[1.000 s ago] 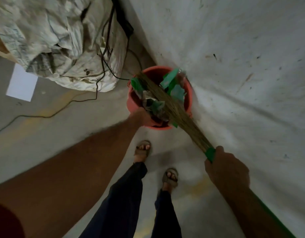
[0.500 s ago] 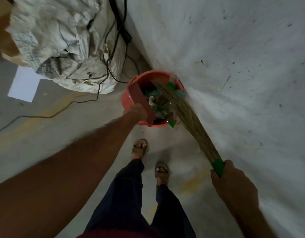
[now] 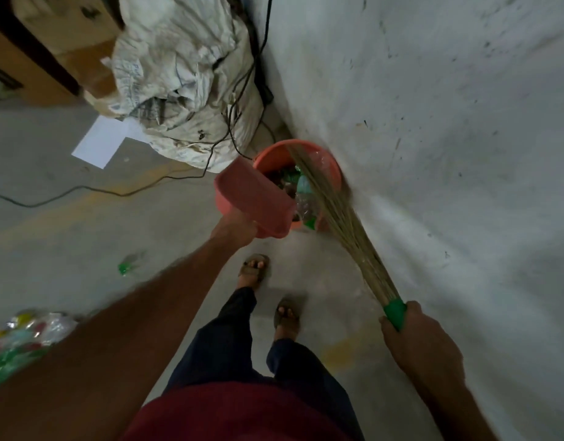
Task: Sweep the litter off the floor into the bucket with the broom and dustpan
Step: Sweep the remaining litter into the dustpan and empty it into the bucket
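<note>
My left hand (image 3: 234, 229) grips the dustpan (image 3: 253, 198) at the bucket (image 3: 333, 173); my right hand (image 3: 414, 338) grips the broom (image 3: 337, 218). Bristles dragging out toward 5 o'clock could flick litter (image 3: 301, 183) onto the floor (image 3: 83, 224).

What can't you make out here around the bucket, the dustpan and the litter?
Head view only:
- Bucket: near rim and fill level hidden behind dustpan and broom.
- Dustpan's inside: faces away.
- Left hand: fingers hidden under the pan.
- Litter pile: cut by left edge, blurred.
</note>
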